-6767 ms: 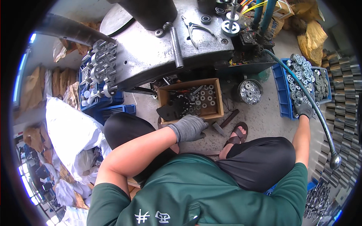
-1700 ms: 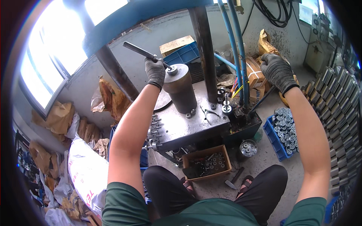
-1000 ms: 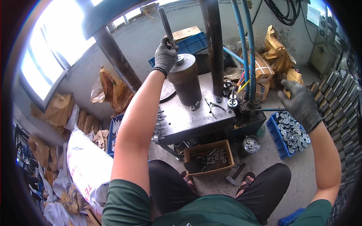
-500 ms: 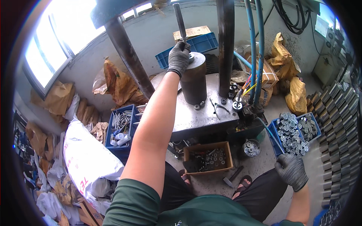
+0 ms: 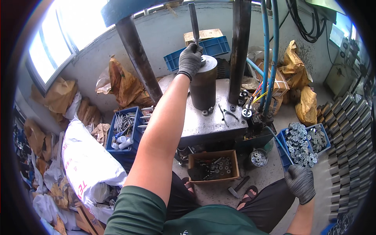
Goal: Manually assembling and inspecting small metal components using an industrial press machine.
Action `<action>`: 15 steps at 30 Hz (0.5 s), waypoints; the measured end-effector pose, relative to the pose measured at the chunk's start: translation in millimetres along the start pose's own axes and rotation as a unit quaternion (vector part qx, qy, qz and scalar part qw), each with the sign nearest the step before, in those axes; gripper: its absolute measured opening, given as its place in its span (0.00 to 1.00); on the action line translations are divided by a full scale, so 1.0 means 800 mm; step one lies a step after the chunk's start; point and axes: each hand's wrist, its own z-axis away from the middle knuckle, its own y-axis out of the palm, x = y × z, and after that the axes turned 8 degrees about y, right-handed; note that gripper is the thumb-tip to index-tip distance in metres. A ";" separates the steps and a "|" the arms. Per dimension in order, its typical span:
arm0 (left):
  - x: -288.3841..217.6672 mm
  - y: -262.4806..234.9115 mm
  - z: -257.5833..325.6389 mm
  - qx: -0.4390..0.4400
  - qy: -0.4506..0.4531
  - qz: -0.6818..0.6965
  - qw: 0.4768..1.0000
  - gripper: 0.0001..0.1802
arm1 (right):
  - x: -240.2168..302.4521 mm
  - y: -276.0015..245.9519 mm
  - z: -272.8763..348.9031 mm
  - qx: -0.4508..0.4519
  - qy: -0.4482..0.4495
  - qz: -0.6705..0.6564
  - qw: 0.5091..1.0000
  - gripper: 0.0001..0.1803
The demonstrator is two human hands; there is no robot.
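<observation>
My gloved left hand [image 5: 190,60] reaches forward to the top of a thick upright steel cylinder [image 5: 204,88]. Its fingers are closed round a slim metal shaft [image 5: 197,40] that stands under the narrow press ram [image 5: 194,19]. A metal ring [image 5: 203,61] lies on the cylinder's top beside the hand; the palm hides the shaft's lower part. My gloved right hand [image 5: 300,183] is low on the right, closed at the end of a long thin lever [image 5: 281,145]; its fingertips are hidden. Pliers [image 5: 227,114] and small bearings [image 5: 205,112] lie on the press table [image 5: 190,131].
Steel columns [image 5: 241,51] and blue hoses [image 5: 266,58] flank the cylinder. A blue bin of shafts [image 5: 111,145] stands left, blue bins of metal wheels [image 5: 282,158] right. On the floor are a cardboard box of parts [image 5: 213,181], a tin [image 5: 258,157] and a hammer [image 5: 238,187].
The whole view has shifted slightly. My left hand stays at the shaft on top of the cylinder, and my right hand stays closed at the lever's end.
</observation>
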 end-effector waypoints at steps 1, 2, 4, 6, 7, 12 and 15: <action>-0.001 -0.001 0.001 0.001 0.004 -0.007 1.000 0.14 | 0.000 0.001 0.000 0.000 -0.003 0.000 1.000 0.09; -0.003 -0.002 0.002 0.000 0.003 -0.007 1.000 0.14 | 0.000 0.001 0.000 0.001 -0.004 0.001 1.000 0.09; -0.003 -0.001 0.002 0.001 -0.001 0.002 1.000 0.14 | 0.002 0.001 0.001 -0.008 0.005 -0.002 1.000 0.09; -0.004 -0.001 0.002 -0.002 0.001 0.000 1.000 0.14 | 0.000 0.003 0.002 -0.010 0.009 -0.004 1.000 0.08; -0.004 0.000 0.002 -0.006 0.006 -0.002 1.000 0.14 | 0.000 0.003 0.003 -0.012 0.013 -0.009 1.000 0.08; -0.007 0.000 0.003 -0.011 0.011 -0.004 1.000 0.14 | 0.000 0.004 0.004 -0.018 0.015 -0.007 1.000 0.08; -0.008 -0.002 0.004 -0.005 0.010 -0.009 1.000 0.14 | -0.002 0.006 0.004 -0.019 0.017 -0.004 1.000 0.08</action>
